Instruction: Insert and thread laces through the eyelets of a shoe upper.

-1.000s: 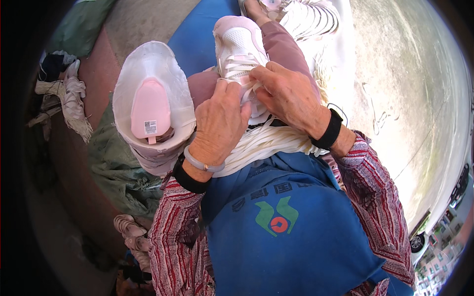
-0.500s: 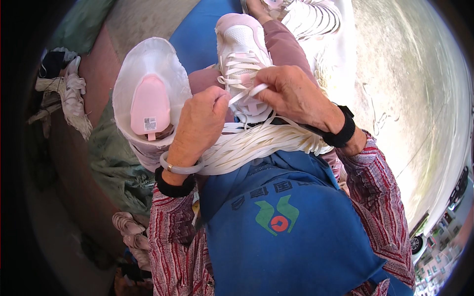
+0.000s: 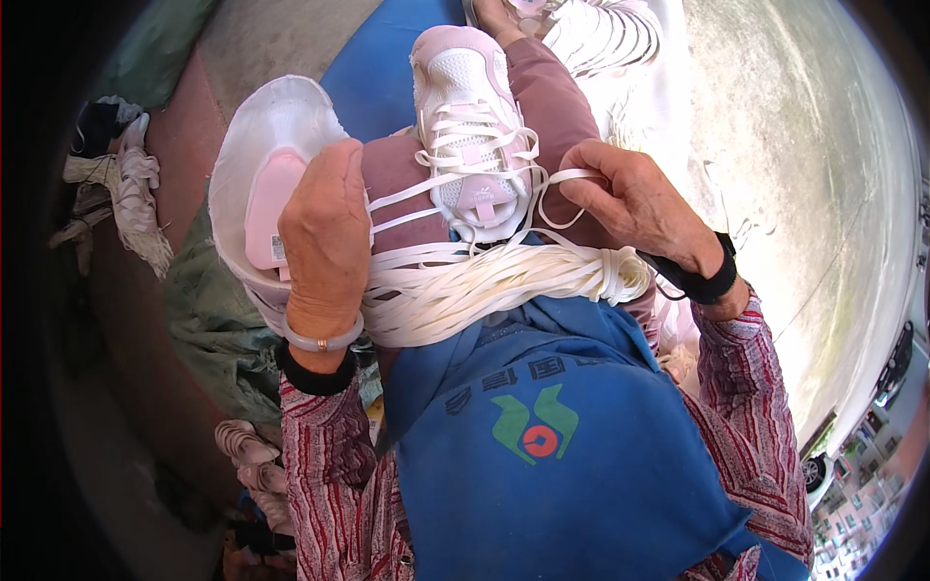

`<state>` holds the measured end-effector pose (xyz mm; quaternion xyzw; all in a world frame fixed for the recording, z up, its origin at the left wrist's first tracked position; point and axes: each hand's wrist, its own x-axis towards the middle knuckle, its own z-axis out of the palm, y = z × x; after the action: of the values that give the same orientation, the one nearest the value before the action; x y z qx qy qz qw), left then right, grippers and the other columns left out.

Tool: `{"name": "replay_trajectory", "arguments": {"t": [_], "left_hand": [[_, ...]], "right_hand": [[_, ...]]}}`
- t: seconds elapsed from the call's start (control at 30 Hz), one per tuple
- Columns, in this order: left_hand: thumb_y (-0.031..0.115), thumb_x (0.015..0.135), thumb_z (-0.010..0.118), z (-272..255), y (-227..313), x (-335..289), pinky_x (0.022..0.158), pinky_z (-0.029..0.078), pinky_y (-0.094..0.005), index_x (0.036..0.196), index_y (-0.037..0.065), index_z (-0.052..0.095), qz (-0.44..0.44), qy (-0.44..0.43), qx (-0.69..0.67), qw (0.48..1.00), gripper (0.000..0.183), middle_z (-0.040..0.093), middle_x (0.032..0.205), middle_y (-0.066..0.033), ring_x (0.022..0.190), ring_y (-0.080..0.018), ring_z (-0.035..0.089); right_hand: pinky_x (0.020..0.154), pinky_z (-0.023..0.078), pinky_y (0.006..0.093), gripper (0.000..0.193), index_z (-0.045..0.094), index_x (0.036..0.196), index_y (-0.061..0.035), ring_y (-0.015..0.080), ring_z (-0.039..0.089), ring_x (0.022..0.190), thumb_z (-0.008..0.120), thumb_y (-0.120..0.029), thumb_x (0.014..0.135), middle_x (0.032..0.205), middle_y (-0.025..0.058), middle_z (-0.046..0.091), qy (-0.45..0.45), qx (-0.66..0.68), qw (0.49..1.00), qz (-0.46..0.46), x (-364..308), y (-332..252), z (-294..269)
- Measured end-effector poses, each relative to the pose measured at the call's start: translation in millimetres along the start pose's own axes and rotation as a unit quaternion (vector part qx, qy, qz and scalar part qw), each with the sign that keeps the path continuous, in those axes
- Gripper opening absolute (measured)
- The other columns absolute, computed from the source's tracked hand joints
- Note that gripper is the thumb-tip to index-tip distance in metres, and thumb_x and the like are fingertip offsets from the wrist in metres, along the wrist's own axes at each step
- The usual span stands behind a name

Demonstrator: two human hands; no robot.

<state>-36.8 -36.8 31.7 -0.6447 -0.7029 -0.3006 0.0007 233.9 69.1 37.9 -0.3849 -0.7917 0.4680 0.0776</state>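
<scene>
A pink-and-white sneaker (image 3: pixel 473 140) lies on the mauve trouser leg at upper centre of the frame, toe toward the top edge. Its white shoelace (image 3: pixel 402 196) already zigzags over the tongue in several rows, so the lacing looks well advanced; slack loops bulge at the shoe's right side, and no knot or bow shows. What seems left is drawing in that slack and dealing with the loose lengths; whether every eyelet is threaded is too small to tell. The left hand (image 3: pixel 329 223), left of centre, is curled, its fingertips hidden, apparently gripping the straight strands running into it. The right hand (image 3: pixel 635 194), right of centre, pinches a strand between thumb and forefinger. A hank of spare white laces (image 3: pixel 504 281) lies across mid-frame, above the blue apron (image 3: pixel 601 407); a white-lined shoe upper (image 3: pixel 260 194) sits behind the left hand.
</scene>
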Motion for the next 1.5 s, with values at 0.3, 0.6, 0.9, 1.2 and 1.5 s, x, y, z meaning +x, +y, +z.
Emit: {"name": "replay_trajectory", "arguments": {"t": [0.3,0.6,0.9,1.2,1.5], "left_hand": [[0.009,0.096,0.049,-18,20,-14,0.066,0.043,-0.0252,0.104,0.002,0.055,-0.199,-0.279,-0.189,0.92,0.012,0.053,0.078,-0.0046,0.072,-0.0097,0.047],[0.004,0.09,0.057,-3,19,-21,0.065,0.048,-0.0349,0.098,0.001,0.059,-0.144,-0.276,-0.118,0.943,0.01,0.064,0.086,-0.0147,0.072,-0.0265,0.063],[0.005,0.088,0.06,10,10,-16,0.069,0.048,-0.0418,0.094,0.001,0.062,-0.027,-0.153,-0.078,0.985,0.008,0.064,0.091,-0.0177,0.082,-0.0364,0.062],[0.007,0.091,0.059,22,0,-15,0.059,0.051,-0.0289,0.101,0.0,0.066,-0.137,-0.19,-0.13,0.963,0.014,0.065,0.079,-0.0111,0.067,-0.0172,0.063],[0.005,0.09,0.059,25,1,-15,0.06,0.052,-0.0242,0.096,0.001,0.067,-0.24,-0.185,-0.216,0.928,0.011,0.065,0.078,-0.0073,0.067,-0.0119,0.062]], "right_hand": [[0.058,0.048,0.0389,0.018,0.065,0.091,-0.0039,0.0348,0.059,0.062,0.056,-0.019,0.096,0.069,0.0162,0.06,-0.03,-0.11,0.992,-0.063,-1,10,36],[0.056,0.051,0.0375,0.015,0.066,0.103,-0.0074,0.0328,0.065,0.064,0.058,-0.017,0.094,0.074,0.0154,0.066,0.118,-0.209,0.964,-0.118,13,14,30],[0.057,0.051,0.0362,0.016,0.066,0.103,-0.0066,0.0315,0.065,0.064,0.061,-0.018,0.093,0.075,0.0141,0.067,0.071,-0.112,0.99,-0.046,3,10,38],[0.066,0.052,0.0359,0.011,0.063,0.096,-0.0019,0.0322,0.065,0.075,0.062,-0.009,0.089,0.088,0.0141,0.065,0.082,-0.137,0.981,-0.108,7,22,40],[0.063,0.051,0.0402,0.008,0.062,0.094,-0.0063,0.0321,0.064,0.075,0.058,-0.011,0.089,0.083,0.0105,0.06,0.104,-0.228,0.964,-0.085,4,20,40]]}}
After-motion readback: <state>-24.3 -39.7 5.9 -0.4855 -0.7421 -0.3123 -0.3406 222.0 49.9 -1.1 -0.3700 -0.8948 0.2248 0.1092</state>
